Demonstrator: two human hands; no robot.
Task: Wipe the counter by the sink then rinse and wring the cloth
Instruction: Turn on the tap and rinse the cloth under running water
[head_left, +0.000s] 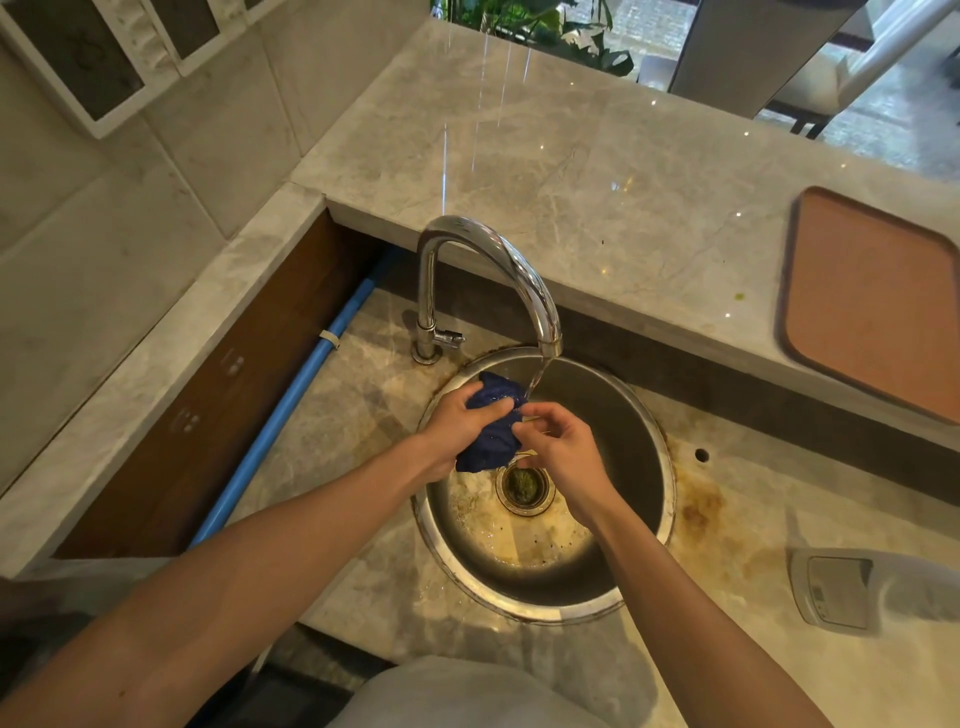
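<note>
A dark blue cloth (493, 431) is bunched up over the round steel sink (623, 431), right under the stream running from the chrome faucet (524, 275). My left hand (457, 423) grips the cloth from the left side. My right hand (558, 447) pinches the cloth's right edge with thumb and fingers. The sink's drain (523, 486) holds greenish debris below the cloth. The marble counter (353, 415) around the sink is stained brown near the rim.
A raised marble ledge (597, 171) runs behind the faucet, with a brown tray (878, 301) on its right. A grey plastic container (852, 592) lies on the counter at the right. A blue pipe (291, 400) runs along the left wall recess.
</note>
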